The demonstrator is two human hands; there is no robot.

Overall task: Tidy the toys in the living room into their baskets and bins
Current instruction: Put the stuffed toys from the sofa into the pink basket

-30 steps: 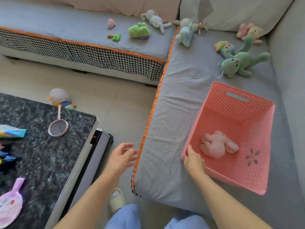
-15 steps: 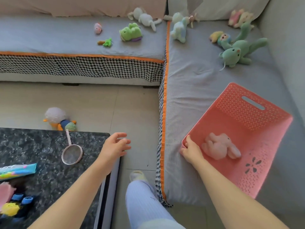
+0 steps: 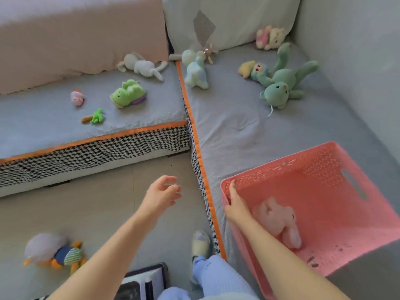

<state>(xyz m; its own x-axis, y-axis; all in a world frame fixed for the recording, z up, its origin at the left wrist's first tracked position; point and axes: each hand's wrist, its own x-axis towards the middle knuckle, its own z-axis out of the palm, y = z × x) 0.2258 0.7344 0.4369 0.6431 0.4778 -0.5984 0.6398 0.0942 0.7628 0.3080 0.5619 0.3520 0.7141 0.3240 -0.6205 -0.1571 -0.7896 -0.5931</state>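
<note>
A pink perforated basket rests on the grey sofa seat at the right, with a pink plush rabbit lying inside. My right hand grips the basket's near left rim. My left hand hovers over the floor with fingers apart, holding nothing. Further up the same seat lie a green plush bear, a small yellow-hooded doll and a pale blue-green plush. On the left seat are a green dinosaur plush, a white rabbit plush, a tiny pink toy and a tiny green toy.
A plush duck with a striped body lies on the floor at lower left. A pink-and-cream plush pair sits in the sofa's back corner. The coffee table's corner is at the bottom edge. My slippered foot stands beside the sofa.
I have stepped forward, so the coffee table has dropped almost out of view. The basket has slid along the seat with my right hand on its rim. My left hand stays open.
</note>
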